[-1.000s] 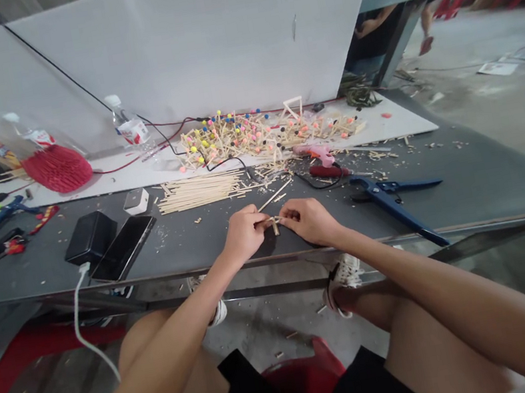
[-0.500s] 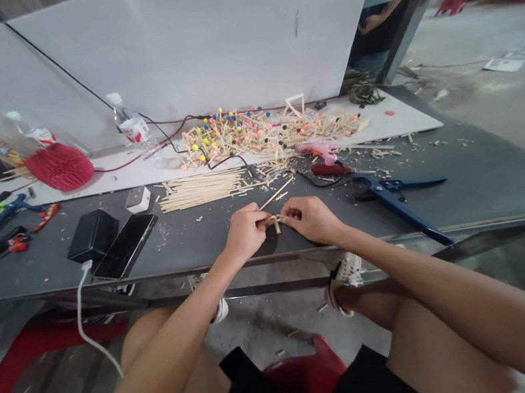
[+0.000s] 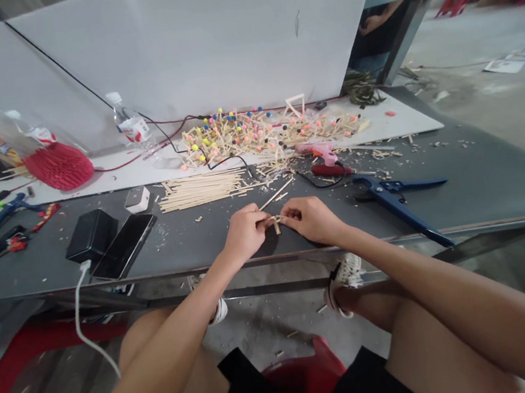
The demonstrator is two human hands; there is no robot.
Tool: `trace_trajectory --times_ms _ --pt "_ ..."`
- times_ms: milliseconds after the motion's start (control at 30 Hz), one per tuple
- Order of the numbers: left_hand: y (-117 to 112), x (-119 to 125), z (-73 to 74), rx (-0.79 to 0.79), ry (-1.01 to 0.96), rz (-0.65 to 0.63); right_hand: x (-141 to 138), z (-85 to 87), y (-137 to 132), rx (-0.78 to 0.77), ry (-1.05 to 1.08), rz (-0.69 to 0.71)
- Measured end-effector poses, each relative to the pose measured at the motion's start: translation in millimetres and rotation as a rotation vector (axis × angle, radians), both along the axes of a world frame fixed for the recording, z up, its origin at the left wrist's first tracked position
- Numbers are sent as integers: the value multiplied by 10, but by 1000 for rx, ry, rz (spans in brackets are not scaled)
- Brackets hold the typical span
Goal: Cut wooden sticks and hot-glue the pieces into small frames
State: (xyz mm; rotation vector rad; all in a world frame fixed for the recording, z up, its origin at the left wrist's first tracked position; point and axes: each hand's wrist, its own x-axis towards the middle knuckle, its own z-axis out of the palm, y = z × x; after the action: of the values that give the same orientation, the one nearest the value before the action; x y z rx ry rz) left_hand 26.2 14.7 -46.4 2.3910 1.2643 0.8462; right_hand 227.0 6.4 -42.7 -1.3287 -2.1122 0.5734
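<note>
My left hand and my right hand meet near the front edge of the grey table. Both pinch a small piece made of short wooden sticks between their fingertips, just above the tabletop. A loose longer stick lies just behind the hands. A bundle of plain wooden sticks lies further back to the left, and a heap of stick pieces with coloured balls rests on the white board behind.
A pink glue gun and blue cutters lie right of the hands. A black box, a phone and a white charger lie left. Water bottles, a red folded object and hand tools stand far left.
Both hands keep pinching the small stick piece in the same spot. The view has shifted slightly; nothing on the table has moved.
</note>
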Motion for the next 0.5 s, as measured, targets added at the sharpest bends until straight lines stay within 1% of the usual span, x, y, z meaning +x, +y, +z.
trace_trajectory --times_ms 500 --pt "-31 12 26 12 29 -8 50 25 17 1 -11 41"
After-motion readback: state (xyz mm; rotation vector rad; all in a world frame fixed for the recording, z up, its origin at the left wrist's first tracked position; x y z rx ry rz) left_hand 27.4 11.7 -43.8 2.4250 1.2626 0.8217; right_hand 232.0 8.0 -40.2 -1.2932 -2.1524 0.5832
